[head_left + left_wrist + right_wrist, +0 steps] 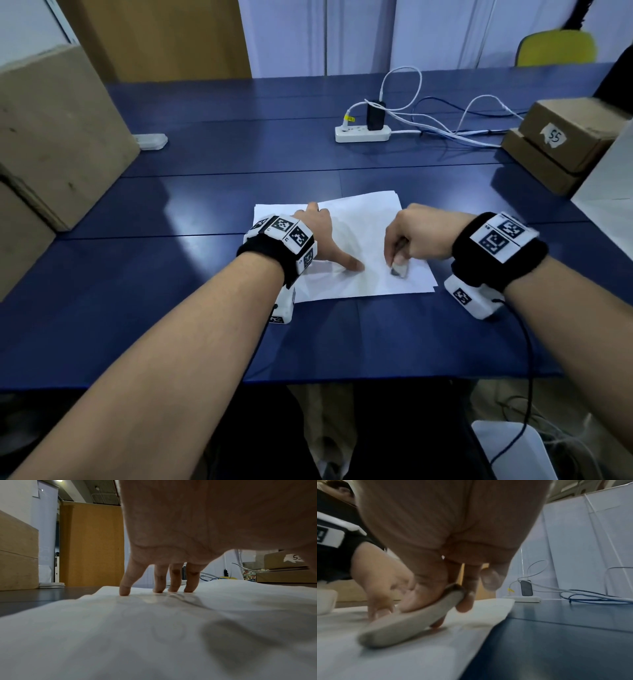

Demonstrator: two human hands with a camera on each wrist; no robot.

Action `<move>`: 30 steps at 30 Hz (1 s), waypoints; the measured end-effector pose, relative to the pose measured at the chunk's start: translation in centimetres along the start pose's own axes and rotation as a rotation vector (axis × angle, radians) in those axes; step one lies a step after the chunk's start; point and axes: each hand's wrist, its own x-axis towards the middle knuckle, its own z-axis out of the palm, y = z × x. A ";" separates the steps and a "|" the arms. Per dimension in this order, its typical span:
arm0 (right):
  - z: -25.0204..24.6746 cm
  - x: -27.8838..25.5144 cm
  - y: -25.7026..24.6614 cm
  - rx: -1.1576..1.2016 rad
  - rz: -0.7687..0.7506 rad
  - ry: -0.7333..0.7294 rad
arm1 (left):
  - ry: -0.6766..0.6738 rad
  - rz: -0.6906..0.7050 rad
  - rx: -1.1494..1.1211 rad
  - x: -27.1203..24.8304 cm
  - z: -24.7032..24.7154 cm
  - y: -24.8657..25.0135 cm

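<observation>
A few white paper sheets (363, 219) lie stacked on the blue table (191, 308). My left hand (323, 236) presses on the left part of the paper with straight, spread fingers (174, 580) whose tips touch the sheet (154, 635). My right hand (399, 251) pinches a worn grey-white eraser (399, 269). The lower end of the eraser (409, 627) rests on the paper (399, 664) near its right edge, slanted. The left hand (382, 577) shows just behind it in the right wrist view.
A white power strip (362, 133) with a black charger and loose white and blue cables sits at the back. Large cardboard boxes (58, 137) stand at the left, smaller labelled ones (561, 144) at the right. A small white object (150, 141) lies by the left boxes.
</observation>
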 end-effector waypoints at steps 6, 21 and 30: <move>-0.3 -0.1 0.1 -0.030 0.058 0.155 | -0.008 -0.011 0.003 -0.2 -0.1 0.2; -0.1 -0.5 -0.6 -0.042 0.064 0.117 | -0.001 -0.011 0.011 -0.2 -0.1 0.3; -0.2 -1.0 -1.4 -0.043 0.038 0.048 | -0.004 -0.011 0.013 -0.2 -0.1 0.2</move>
